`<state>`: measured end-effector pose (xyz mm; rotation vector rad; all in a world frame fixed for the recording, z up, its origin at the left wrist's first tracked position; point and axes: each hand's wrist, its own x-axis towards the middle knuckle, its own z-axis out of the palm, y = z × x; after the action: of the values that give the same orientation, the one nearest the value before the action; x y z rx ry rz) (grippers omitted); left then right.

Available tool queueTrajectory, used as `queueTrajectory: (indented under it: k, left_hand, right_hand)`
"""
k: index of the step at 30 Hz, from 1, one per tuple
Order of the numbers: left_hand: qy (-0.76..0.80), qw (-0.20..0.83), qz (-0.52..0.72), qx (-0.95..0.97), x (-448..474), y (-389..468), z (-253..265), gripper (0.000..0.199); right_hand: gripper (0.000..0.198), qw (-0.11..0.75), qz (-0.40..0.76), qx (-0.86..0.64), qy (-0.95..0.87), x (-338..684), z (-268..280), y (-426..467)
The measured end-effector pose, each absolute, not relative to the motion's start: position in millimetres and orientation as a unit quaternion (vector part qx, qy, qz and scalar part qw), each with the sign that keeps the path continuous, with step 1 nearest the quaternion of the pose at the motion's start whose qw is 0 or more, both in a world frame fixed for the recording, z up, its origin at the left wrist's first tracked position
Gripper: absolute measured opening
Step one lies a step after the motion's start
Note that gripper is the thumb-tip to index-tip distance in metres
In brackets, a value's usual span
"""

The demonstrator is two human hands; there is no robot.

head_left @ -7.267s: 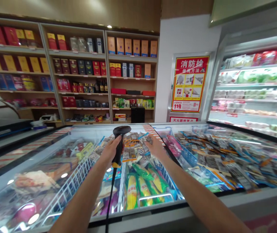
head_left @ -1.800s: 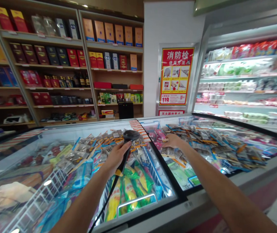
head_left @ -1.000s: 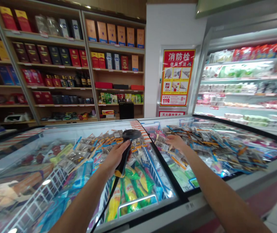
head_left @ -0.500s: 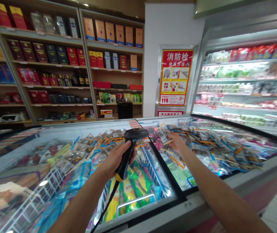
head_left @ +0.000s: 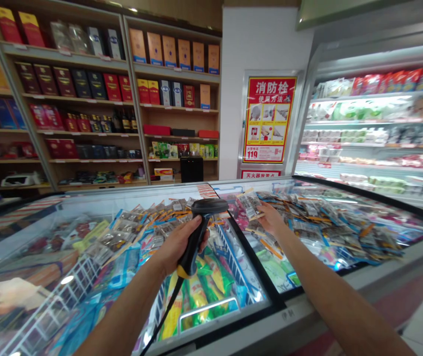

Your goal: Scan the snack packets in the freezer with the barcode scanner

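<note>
My left hand [head_left: 182, 242] is wrapped round the handle of a black and yellow barcode scanner [head_left: 209, 205], whose head points right. A black cable runs from its base down to the lower edge. In my right hand [head_left: 271, 217] is a small clear packet [head_left: 249, 203], gripped at its right side, with a printed label facing me. The scanner head and the packet are a short gap apart. Both hands are above the glass top of a chest freezer [head_left: 293, 314]. Many similar packets [head_left: 345, 227] lie spread on the glass to the right, with more packets [head_left: 122, 230] to the left.
Under the glass, a white wire basket [head_left: 63, 296] and yellow-green packs [head_left: 198, 296] show. Behind stand wooden shelves [head_left: 93, 101] with boxes and bottles, a wall with a red and yellow poster [head_left: 270, 118], and a lit refrigerated display [head_left: 378, 121] at right.
Hardly anything differs. The whole view has shifted very slightly; both hands keep hold of the scanner and the packet in nearly the same places.
</note>
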<state>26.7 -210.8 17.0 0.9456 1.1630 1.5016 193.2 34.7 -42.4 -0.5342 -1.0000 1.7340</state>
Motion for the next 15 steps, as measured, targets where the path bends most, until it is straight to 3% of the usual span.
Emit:
queueTrajectory:
  k: [9, 15]
  left_hand:
    - [0.539, 0.380, 0.666, 0.349, -4, -219, 22, 0.036]
    - [0.593, 0.289, 0.691, 0.295, -28, -234, 23, 0.038]
  right_hand:
    - [0.025, 0.546, 0.685, -0.256, -0.409, 185, -30, 18]
    - [0.045, 0.564, 0.639, -0.266, -0.451, 152, -20, -16]
